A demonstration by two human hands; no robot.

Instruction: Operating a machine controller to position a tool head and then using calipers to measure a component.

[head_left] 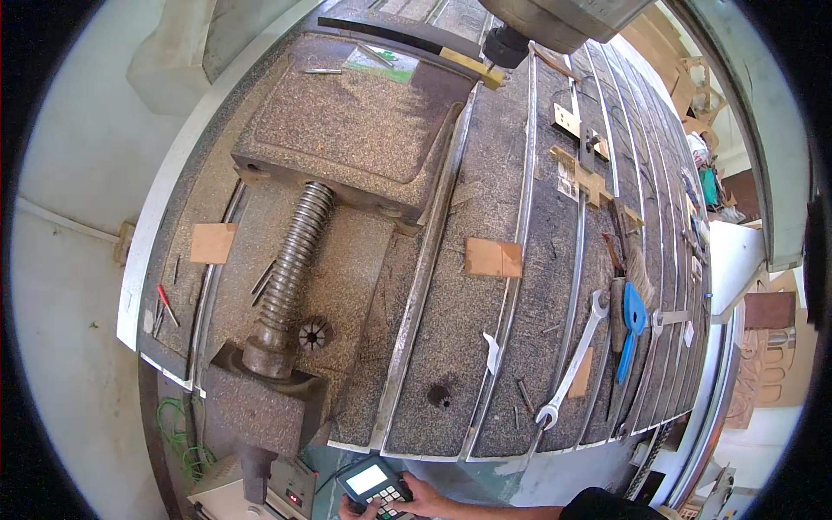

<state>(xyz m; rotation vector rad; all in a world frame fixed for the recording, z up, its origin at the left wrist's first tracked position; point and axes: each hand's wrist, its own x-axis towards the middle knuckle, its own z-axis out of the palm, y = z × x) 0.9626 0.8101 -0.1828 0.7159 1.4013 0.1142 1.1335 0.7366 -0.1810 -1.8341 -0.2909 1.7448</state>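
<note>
At the lower edge, close to the machine bed's front, I hold a dark handheld controller (pixel 381 484) with a lit screen and a keypad. My right hand (pixel 423 497) grips its right side, the forearm coming in from the right. Only part of my left hand (pixel 357 510) shows, at the controller's lower left, its fingers closed against the case and keys. The rest of that hand is cut off by the frame. A dark cable leads off the controller's left side.
A dusty vise with a threaded screw (pixel 299 251) fills the left of the slotted bed. Two collets, small wooden blocks (pixel 494 258), a large open-end wrench (pixel 574 364) and a blue-handled brush (pixel 633 321) lie about. A spindle (pixel 507 45) hangs at the far end. A control box (pixel 251 494) stands lower left.
</note>
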